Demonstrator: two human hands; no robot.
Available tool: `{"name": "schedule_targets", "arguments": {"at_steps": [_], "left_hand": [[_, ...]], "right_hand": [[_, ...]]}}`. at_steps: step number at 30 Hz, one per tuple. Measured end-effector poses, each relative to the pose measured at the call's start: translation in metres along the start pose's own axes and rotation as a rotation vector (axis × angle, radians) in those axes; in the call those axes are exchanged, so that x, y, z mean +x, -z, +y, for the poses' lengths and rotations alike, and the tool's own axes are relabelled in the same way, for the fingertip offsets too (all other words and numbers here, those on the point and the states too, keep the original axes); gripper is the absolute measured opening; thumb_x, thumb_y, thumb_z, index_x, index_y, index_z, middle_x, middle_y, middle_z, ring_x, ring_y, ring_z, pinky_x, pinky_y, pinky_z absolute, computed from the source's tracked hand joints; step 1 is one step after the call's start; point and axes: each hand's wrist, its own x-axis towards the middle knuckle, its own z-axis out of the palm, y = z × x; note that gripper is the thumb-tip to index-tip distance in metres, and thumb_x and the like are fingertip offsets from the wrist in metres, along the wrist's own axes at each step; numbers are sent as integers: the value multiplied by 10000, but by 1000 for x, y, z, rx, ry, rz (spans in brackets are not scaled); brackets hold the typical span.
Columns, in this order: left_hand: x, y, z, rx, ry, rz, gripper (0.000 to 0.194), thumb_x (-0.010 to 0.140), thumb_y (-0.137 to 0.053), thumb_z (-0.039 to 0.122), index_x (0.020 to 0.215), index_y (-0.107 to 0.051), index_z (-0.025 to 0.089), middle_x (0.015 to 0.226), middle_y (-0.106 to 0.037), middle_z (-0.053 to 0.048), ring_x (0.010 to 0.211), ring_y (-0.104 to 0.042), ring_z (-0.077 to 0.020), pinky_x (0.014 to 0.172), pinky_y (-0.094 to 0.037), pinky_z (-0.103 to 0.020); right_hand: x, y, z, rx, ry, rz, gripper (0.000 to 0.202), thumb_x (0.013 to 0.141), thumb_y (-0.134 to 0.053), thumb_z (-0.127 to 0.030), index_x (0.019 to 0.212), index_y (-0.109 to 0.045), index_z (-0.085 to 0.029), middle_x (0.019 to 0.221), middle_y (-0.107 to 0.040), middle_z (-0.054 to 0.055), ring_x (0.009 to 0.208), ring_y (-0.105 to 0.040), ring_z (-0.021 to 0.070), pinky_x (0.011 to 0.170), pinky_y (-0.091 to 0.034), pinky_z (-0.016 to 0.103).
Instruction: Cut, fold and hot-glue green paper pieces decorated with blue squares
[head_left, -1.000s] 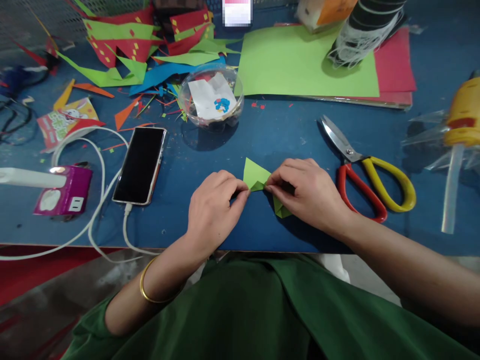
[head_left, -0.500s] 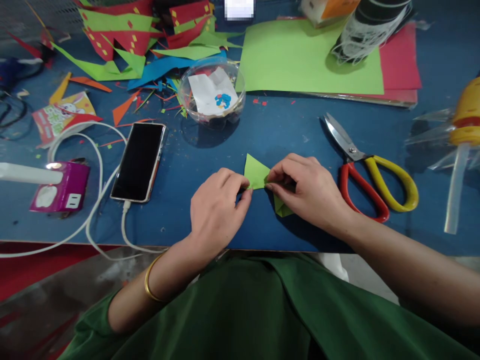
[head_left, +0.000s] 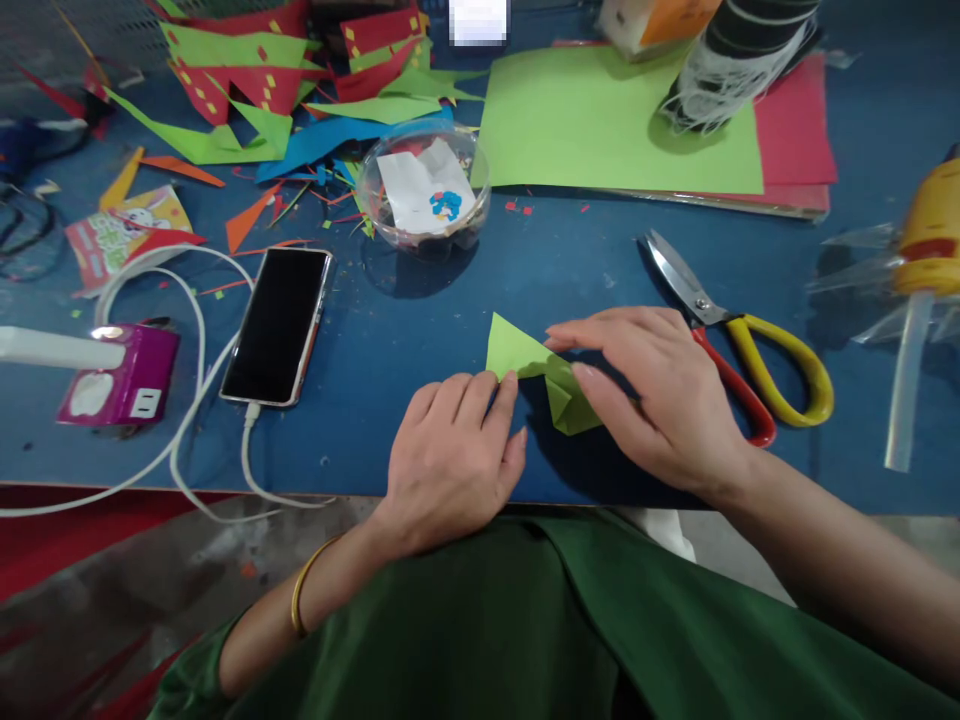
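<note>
A small folded green paper (head_left: 514, 348) lies on the blue table between my hands, with a pointed left end and a folded flap at its lower right. My left hand (head_left: 457, 450) lies palm down, fingers stretched out, its fingertips touching the paper's lower left edge. Over the paper's right part is my right hand (head_left: 652, 395), its thumb and fingers apart. Its thumb is at the folded flap; whether it touches the flap is hard to tell. Scissors (head_left: 705, 305) with red and yellow handles lie just beyond my right hand, which partly overlaps the red handle.
A phone (head_left: 277, 325) on a white cable lies left, beside a purple charger block (head_left: 135, 375). Ahead stand a clear bowl (head_left: 424, 190) and green sheets (head_left: 570, 120) under a black spool (head_left: 735, 65). Paper scraps lie upper left; a yellow glue gun (head_left: 930, 230) is at right.
Both hands have loosened their pinch on the green paper. My left hand has flattened at its lower edge; my right hand has moved right and spread, showing more of the folded flap.
</note>
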Motion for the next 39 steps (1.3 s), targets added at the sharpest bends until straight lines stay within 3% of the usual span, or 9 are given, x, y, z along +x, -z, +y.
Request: {"name": "schedule_targets", "arguments": {"at_steps": [3, 5, 9, 18, 26, 32, 39], "left_hand": [[-2, -2, 0, -12, 13, 1, 409, 938, -502, 276, 1236, -677, 58, 1085, -719, -168, 983, -640, -299, 809, -474, -427], [-3, -2, -1, -17, 17, -1, 407, 941, -490, 278, 1232, -678, 63, 1087, -722, -167, 986, -639, -297, 814, -472, -429], [-3, -2, -1, -25, 17, 8, 413, 938, -500, 277, 1250, -671, 66, 1097, -722, -162, 1004, -639, -295, 831, -464, -428], [-8, -1, -1, 30, 35, 44, 383, 925, -533, 268, 1203, -692, 59, 1068, -745, -146, 980, -642, -290, 815, -432, -435], [-11, -2, 0, 31, 93, 87, 407, 905, -550, 265, 1253, -673, 95, 1135, -744, -141, 1001, -661, -298, 849, -436, -440], [-4, -2, 0, -46, -28, -16, 491, 897, -496, 159, 1373, -593, 90, 1363, -656, -126, 1189, -596, -304, 948, -439, -439], [-2, -2, 1, -21, -39, 1, 442, 916, -480, 177, 1307, -631, 38, 1330, -678, -132, 1171, -607, -298, 961, -419, -429]], "right_hand": [[-10, 0, -5, -119, 222, -87, 360, 987, -432, -296, 1288, -591, -179, 1208, -733, 95, 1233, -607, 298, 1053, -410, 500], [-15, -2, -8, -200, 292, -139, 429, 987, -445, -342, 1332, -569, -120, 1262, -712, 125, 1311, -552, 315, 1105, -382, 510], [-20, -8, -12, -325, 330, -162, 484, 987, -452, -329, 1302, -595, 9, 1281, -690, 203, 1297, -563, 347, 1097, -417, 506], [-24, -14, -15, -349, 338, -149, 510, 978, -447, -306, 1289, -584, 74, 1264, -683, 250, 1204, -621, 344, 1105, -441, 534], [-26, -17, -14, -327, 324, -140, 532, 982, -408, -326, 1350, -535, 36, 1272, -680, 238, 1230, -602, 337, 1121, -404, 579], [-26, -18, -12, -263, 305, -119, 533, 967, -417, -311, 1405, -502, -20, 1304, -669, 214, 1244, -603, 336, 1137, -374, 593], [-28, -10, 0, -37, 165, 48, 474, 940, -402, -211, 1385, -517, -90, 1245, -711, 155, 1304, -573, 289, 1143, -364, 554]]}}
